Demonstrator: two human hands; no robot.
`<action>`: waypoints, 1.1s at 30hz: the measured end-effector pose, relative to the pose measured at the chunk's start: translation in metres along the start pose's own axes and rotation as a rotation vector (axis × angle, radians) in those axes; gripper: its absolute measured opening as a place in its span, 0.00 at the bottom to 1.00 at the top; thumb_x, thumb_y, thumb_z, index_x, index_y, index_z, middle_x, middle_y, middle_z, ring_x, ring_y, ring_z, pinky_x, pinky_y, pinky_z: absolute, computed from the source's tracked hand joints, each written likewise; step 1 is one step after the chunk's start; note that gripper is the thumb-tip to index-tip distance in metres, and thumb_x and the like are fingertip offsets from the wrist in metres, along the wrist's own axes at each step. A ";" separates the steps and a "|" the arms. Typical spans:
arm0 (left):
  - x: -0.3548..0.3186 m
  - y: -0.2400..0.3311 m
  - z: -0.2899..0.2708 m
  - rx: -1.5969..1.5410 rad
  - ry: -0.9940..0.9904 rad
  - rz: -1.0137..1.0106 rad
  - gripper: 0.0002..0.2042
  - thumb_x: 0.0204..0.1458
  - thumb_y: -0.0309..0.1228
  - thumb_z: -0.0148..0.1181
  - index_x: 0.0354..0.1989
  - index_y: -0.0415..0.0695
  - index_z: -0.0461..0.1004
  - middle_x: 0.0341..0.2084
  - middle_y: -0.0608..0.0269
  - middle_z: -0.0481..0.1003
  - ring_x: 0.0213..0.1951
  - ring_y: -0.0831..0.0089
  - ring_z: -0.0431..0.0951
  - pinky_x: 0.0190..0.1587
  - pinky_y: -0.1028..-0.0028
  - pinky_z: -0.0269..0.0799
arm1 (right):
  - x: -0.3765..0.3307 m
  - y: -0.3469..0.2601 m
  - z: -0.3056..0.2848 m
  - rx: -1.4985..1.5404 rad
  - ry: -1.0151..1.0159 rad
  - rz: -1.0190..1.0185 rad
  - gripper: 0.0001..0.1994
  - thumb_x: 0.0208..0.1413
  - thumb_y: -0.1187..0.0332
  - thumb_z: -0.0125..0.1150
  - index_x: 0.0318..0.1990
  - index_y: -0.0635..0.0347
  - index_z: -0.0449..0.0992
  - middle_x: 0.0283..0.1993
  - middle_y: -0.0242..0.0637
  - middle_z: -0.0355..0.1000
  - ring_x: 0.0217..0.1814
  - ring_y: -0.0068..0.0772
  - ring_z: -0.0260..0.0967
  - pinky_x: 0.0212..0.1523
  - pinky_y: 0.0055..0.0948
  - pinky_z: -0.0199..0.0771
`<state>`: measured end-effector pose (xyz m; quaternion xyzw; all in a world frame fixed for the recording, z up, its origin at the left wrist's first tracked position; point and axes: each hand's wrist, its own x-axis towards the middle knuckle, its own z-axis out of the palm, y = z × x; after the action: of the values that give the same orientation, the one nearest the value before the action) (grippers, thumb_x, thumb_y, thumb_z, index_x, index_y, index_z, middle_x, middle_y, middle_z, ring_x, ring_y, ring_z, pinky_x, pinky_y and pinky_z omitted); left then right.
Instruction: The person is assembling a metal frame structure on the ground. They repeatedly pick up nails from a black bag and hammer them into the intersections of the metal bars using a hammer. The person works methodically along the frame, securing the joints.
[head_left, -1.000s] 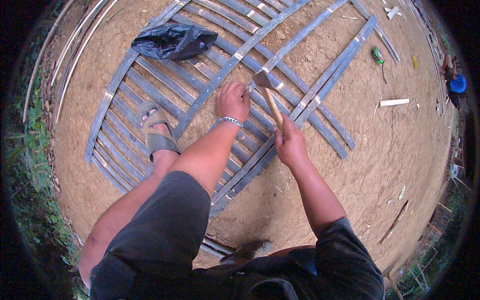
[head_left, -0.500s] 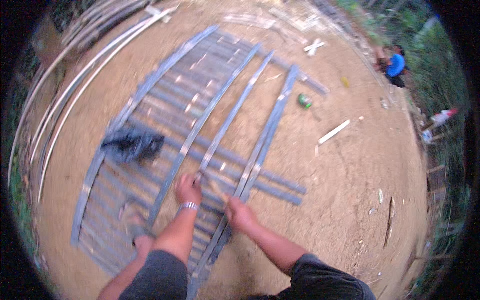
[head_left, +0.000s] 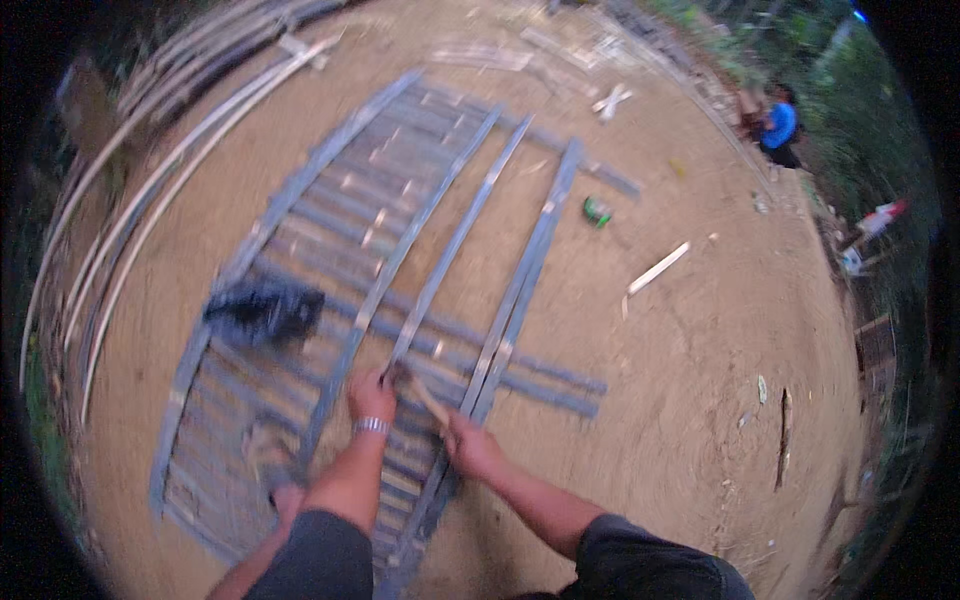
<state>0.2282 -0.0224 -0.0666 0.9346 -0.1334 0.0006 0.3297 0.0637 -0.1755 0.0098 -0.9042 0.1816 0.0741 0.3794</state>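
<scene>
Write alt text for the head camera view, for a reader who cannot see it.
Seen from above, a person's left hand rests on a grey slatted frame lying on bare dirt, while the right hand holds a wooden-handled tool against it. A black bag lies on the frame, and another person in blue is far off.
</scene>
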 end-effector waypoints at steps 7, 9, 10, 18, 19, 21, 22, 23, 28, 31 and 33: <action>0.006 0.011 -0.020 -0.167 0.108 0.030 0.10 0.55 0.31 0.59 0.43 0.43 0.81 0.41 0.47 0.80 0.45 0.47 0.78 0.51 0.55 0.72 | -0.007 -0.004 -0.004 0.038 0.073 -0.053 0.24 0.64 0.65 0.56 0.65 0.61 0.65 0.56 0.59 0.72 0.57 0.63 0.71 0.56 0.49 0.73; 0.009 0.012 -0.022 -0.172 0.067 0.006 0.11 0.53 0.28 0.58 0.45 0.42 0.80 0.40 0.48 0.80 0.45 0.48 0.77 0.52 0.56 0.72 | -0.002 -0.009 -0.010 -0.030 0.098 -0.066 0.24 0.64 0.66 0.56 0.67 0.58 0.64 0.57 0.57 0.72 0.57 0.61 0.72 0.55 0.49 0.74; 0.009 0.014 -0.024 -0.175 0.046 0.001 0.12 0.52 0.26 0.58 0.45 0.42 0.79 0.39 0.49 0.80 0.46 0.49 0.77 0.53 0.56 0.72 | -0.002 -0.015 -0.012 -0.013 0.080 -0.064 0.24 0.64 0.67 0.56 0.67 0.59 0.64 0.57 0.59 0.72 0.57 0.62 0.71 0.57 0.49 0.73; 0.009 0.026 -0.026 -0.187 0.143 -0.027 0.13 0.53 0.23 0.57 0.48 0.42 0.74 0.41 0.47 0.78 0.46 0.48 0.76 0.53 0.54 0.71 | 0.006 -0.025 -0.019 -0.052 0.004 -0.123 0.25 0.64 0.69 0.57 0.67 0.63 0.63 0.59 0.60 0.70 0.61 0.62 0.70 0.60 0.47 0.71; 0.008 0.027 -0.025 -0.171 0.144 -0.033 0.12 0.53 0.23 0.58 0.47 0.42 0.74 0.41 0.47 0.77 0.47 0.48 0.76 0.53 0.54 0.71 | 0.011 -0.019 -0.016 -0.054 0.023 -0.141 0.25 0.64 0.69 0.57 0.67 0.64 0.63 0.59 0.60 0.71 0.61 0.61 0.70 0.60 0.46 0.71; 0.009 0.030 -0.023 -0.164 0.144 -0.025 0.10 0.54 0.24 0.58 0.45 0.42 0.73 0.41 0.47 0.77 0.47 0.47 0.76 0.52 0.54 0.71 | 0.018 -0.010 -0.014 -0.057 0.064 -0.175 0.25 0.65 0.69 0.57 0.67 0.65 0.63 0.58 0.59 0.71 0.61 0.59 0.71 0.60 0.45 0.71; 0.008 0.025 -0.024 -0.152 0.146 -0.027 0.09 0.54 0.24 0.58 0.44 0.42 0.73 0.41 0.47 0.77 0.47 0.47 0.76 0.52 0.53 0.70 | 0.018 -0.022 -0.018 -0.025 0.093 -0.187 0.24 0.65 0.69 0.57 0.67 0.63 0.63 0.58 0.59 0.71 0.60 0.60 0.71 0.58 0.46 0.72; 0.008 0.021 -0.025 -0.144 0.142 -0.035 0.09 0.54 0.25 0.59 0.43 0.42 0.72 0.41 0.47 0.76 0.47 0.47 0.76 0.51 0.53 0.70 | 0.017 -0.034 -0.025 0.006 0.122 -0.199 0.24 0.64 0.68 0.57 0.67 0.60 0.63 0.57 0.58 0.71 0.58 0.61 0.72 0.56 0.47 0.73; 0.009 0.023 -0.025 -0.120 0.080 -0.078 0.07 0.53 0.24 0.59 0.40 0.42 0.72 0.39 0.47 0.75 0.46 0.47 0.75 0.51 0.51 0.69 | 0.010 -0.025 -0.018 0.080 0.220 -0.258 0.24 0.64 0.68 0.57 0.66 0.58 0.63 0.57 0.59 0.71 0.57 0.63 0.72 0.55 0.48 0.74; 0.009 0.025 -0.025 -0.083 0.071 -0.046 0.07 0.53 0.24 0.58 0.40 0.42 0.72 0.38 0.47 0.75 0.46 0.47 0.75 0.51 0.52 0.69 | 0.016 -0.017 -0.012 -0.077 0.025 -0.128 0.25 0.63 0.68 0.58 0.67 0.58 0.63 0.57 0.59 0.71 0.57 0.63 0.72 0.55 0.48 0.75; 0.011 0.024 -0.022 -0.110 0.097 -0.039 0.06 0.53 0.25 0.58 0.39 0.42 0.72 0.38 0.46 0.75 0.46 0.46 0.75 0.52 0.52 0.69 | 0.016 -0.021 -0.017 -0.038 0.099 -0.171 0.25 0.63 0.70 0.58 0.66 0.59 0.64 0.57 0.59 0.72 0.56 0.62 0.73 0.54 0.48 0.75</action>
<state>0.2345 -0.0292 -0.0341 0.9163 -0.0991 0.0320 0.3867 0.0867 -0.1784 0.0316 -0.9261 0.1208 0.0001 0.3575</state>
